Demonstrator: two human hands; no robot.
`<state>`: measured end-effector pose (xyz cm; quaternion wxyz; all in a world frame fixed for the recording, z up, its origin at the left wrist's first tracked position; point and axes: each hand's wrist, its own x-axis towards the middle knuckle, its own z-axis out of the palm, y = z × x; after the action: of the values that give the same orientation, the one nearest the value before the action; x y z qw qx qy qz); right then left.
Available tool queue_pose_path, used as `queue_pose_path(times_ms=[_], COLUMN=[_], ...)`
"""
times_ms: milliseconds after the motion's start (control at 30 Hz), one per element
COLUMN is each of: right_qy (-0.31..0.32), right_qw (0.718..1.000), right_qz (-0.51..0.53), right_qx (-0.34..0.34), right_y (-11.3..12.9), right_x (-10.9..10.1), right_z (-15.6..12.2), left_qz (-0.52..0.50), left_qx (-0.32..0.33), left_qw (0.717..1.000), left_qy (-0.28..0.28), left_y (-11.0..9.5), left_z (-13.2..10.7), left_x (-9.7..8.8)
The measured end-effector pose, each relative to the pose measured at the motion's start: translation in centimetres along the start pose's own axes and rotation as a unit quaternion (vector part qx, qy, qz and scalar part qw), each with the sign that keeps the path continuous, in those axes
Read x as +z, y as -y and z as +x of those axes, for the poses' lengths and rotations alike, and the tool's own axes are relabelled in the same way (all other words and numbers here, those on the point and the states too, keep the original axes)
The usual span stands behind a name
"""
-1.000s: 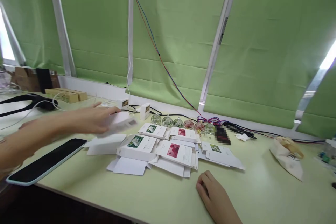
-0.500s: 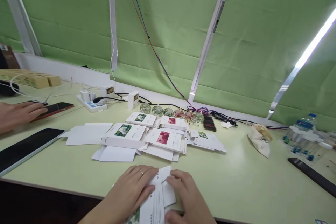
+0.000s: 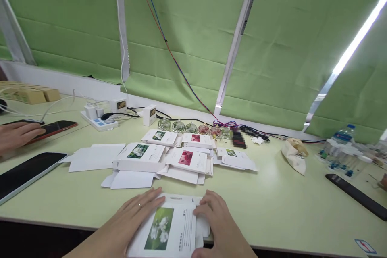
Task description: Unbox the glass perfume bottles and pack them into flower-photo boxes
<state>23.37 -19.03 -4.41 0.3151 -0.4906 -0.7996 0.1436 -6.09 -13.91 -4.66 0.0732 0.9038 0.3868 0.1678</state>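
Observation:
A white cardboard carton (image 3: 163, 225) with a printed white-flower picture lies at the table's front edge, its printed face up. My left hand (image 3: 140, 209) grips its left side, fingers together along the edge and thumb hidden. On the opposite side, my right hand (image 3: 216, 221) has its fingers bent over the carton's right edge, by the loose white flaps. Farther back lies a group of flattened or partly folded cartons, among them a white-flower carton (image 3: 142, 153) and a red-flower carton (image 3: 188, 159).
Several round glass bottles (image 3: 178, 126) line the back. A power strip (image 3: 99, 121) and cables stand left of them. Another person's hand (image 3: 18, 135) rests by a phone (image 3: 57, 129); a larger phone (image 3: 30, 173) lies nearer. A cloth pouch (image 3: 294, 156) and clear tubes (image 3: 344, 155) are right.
My left hand has moved left and uncovered the carton's flower face, which now faces up more fully. My right hand stays at the carton's right edge. The view has shifted slightly.

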Motion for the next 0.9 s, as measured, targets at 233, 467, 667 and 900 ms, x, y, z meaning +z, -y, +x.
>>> queue_pose_path(times_ms=[233, 467, 667, 900], right_qy=[0.064, 0.056, 0.063, 0.009], right_qw=[0.982, 0.978, 0.975, 0.986], right_qz=[0.162, 0.165, 0.16, 0.129], right_qx=[0.068, 0.112, 0.142, 0.107], right_y=[0.1, -0.1, -0.1, 0.3], right_x=[-2.6, -2.3, -2.1, -1.1], right_z=[-0.6, -0.6, -0.7, -0.4], left_qz=[-0.083, -0.096, -0.096, -0.098], left_qx=[0.003, -0.025, -0.05, -0.072], left_qw=[0.996, 0.995, 0.992, 0.989], left_qy=[0.024, -0.014, -0.068, -0.081], left_y=[0.4, -0.1, -0.7, -0.8], left_z=[2.5, 2.1, 2.4, 2.5], left_x=[0.9, 0.8, 1.1, 1.4])
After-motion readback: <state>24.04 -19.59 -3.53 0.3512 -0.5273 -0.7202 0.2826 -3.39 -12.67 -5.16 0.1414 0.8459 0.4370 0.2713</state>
